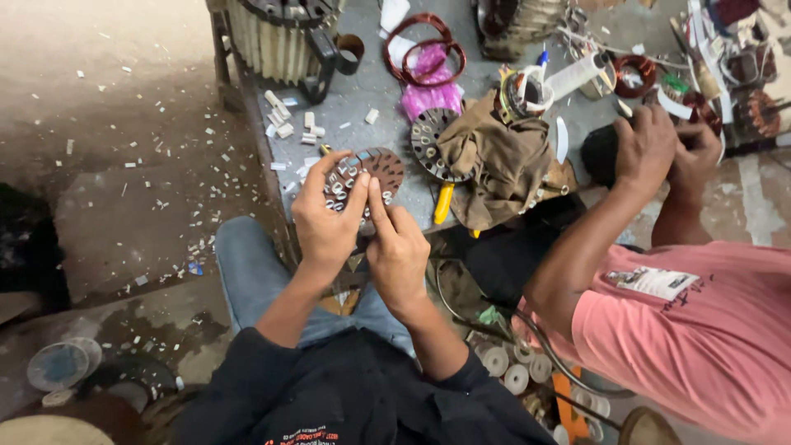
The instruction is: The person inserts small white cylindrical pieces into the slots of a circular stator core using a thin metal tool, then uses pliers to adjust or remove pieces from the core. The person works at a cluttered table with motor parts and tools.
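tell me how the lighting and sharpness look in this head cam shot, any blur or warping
Head view: soft, even light, no harsh glare; the left hand and right hand on the round slotted disc are fairly sharp; the co-worker's hands look slightly smeared; the floor at far left falls into shadow; wide-lens bending shows at the edges.

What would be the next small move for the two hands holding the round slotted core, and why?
Probably the right hand should press the next white paper strip into a slot. The left hand holds the core from the side, several slots already show white strips, others look dark and empty, and the right index finger rests on the core's face. Which slot comes next is too small to tell.
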